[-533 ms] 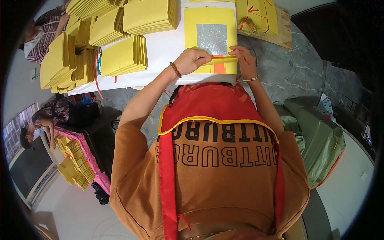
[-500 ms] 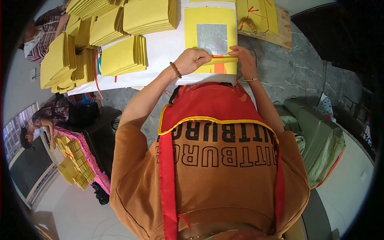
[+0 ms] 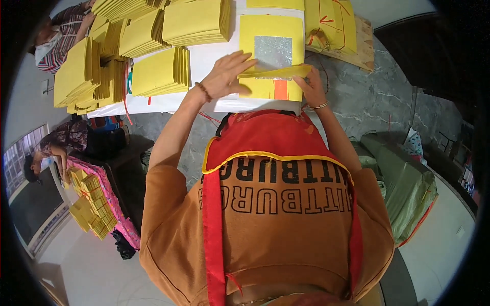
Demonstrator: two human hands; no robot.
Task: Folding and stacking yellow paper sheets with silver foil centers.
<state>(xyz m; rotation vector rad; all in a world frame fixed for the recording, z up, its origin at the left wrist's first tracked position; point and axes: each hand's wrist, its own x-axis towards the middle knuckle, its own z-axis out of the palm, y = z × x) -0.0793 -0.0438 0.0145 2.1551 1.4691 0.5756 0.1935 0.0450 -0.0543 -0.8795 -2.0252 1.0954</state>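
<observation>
A yellow paper sheet with a silver foil square point(image 3: 273, 51) lies at the table's front edge, an orange-red band showing on the paper below it. Across its lower part runs a raised fold of yellow paper point(image 3: 273, 72). My right hand point(image 3: 312, 87) pinches the right end of this fold between thumb and fingers. My left hand point(image 3: 227, 76) is open beside the fold's left end, fingers spread; whether its fingertips touch the paper I cannot tell. Stacks of folded yellow paper point(image 3: 161, 72) stand on the table to the left of my left hand.
The white-covered table point(image 3: 204, 99) carries more yellow stacks point(image 3: 196, 23) at the back left. A red-tied yellow bundle point(image 3: 332, 25) rests on a wooden board at right. One person point(image 3: 66, 38) sits at the far left; another point(image 3: 64, 145) works at a pink-covered table with yellow bundles.
My left hand has let go of the fold, opened and moved left. My right hand has closed on the fold's right end, which now stands raised.
</observation>
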